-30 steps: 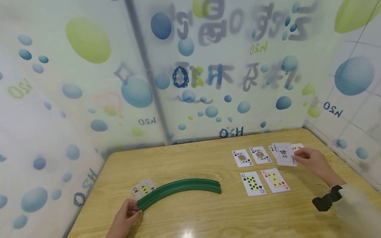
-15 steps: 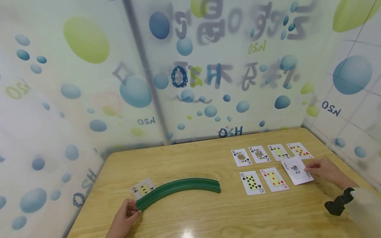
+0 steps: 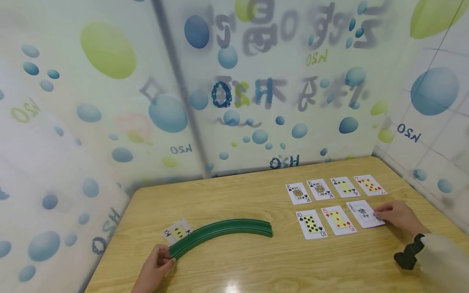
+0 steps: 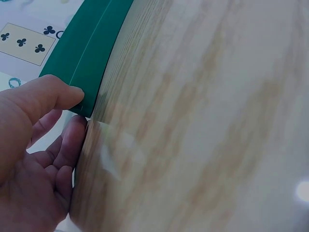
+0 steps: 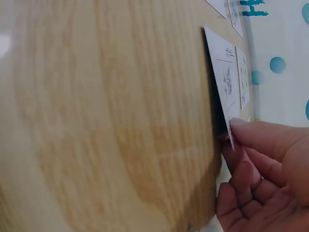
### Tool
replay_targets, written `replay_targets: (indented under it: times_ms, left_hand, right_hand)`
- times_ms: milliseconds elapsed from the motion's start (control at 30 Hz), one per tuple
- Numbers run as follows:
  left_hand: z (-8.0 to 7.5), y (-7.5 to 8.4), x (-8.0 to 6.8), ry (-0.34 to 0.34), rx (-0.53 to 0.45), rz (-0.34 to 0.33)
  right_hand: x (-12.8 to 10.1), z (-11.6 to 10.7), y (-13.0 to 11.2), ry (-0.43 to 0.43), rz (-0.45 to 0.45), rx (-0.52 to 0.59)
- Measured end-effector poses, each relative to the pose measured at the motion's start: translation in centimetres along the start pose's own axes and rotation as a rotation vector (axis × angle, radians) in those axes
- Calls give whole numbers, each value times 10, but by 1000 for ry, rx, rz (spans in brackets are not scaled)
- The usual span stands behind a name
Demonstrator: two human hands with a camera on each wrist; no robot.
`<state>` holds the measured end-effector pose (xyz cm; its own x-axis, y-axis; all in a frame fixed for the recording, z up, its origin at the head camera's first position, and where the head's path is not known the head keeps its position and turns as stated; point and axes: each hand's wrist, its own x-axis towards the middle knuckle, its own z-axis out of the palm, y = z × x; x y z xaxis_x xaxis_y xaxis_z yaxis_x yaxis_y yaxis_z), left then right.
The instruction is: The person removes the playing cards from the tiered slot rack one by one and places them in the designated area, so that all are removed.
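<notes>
A green curved card holder [image 3: 223,229] arcs across the left half of the table. My left hand [image 3: 155,264] grips its near left end, thumb on top in the left wrist view. One card, the three of clubs [image 3: 178,231], stands in the holder, its lower part hidden behind the green rim. My right hand [image 3: 399,215] pinches the right edge of a joker card [image 3: 362,214] between thumb and fingers. In the right wrist view the joker [image 5: 224,77] is tilted, with a dark shadow under it. Left of it lies the five of diamonds [image 3: 338,220].
Face up at the back right lie two kings [image 3: 297,193], a four of clubs [image 3: 345,187] and a seven of hearts [image 3: 370,185]. The ten of spades [image 3: 311,224] lies left of the five. A patterned wall [image 3: 256,154] borders the wooden table [image 3: 234,195].
My right hand has carried the joker from over the back-row cards toward me and to the right, then lowered it beside the five of diamonds. My left hand stays on the holder.
</notes>
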<state>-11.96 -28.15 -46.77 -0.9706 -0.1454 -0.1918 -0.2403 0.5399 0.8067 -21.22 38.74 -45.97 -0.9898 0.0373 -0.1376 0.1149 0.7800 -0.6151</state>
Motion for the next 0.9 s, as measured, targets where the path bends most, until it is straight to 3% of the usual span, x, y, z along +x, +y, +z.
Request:
replay_targets:
  times_ms: [300, 900]
  left_hand:
    - [1, 0, -2, -2, -2, 5]
    - [0, 4, -3, 4, -4, 19]
  right_hand:
    - [-3, 5, 1, 56, -22, -43]
    - [-6, 9, 3, 74, -4, -36]
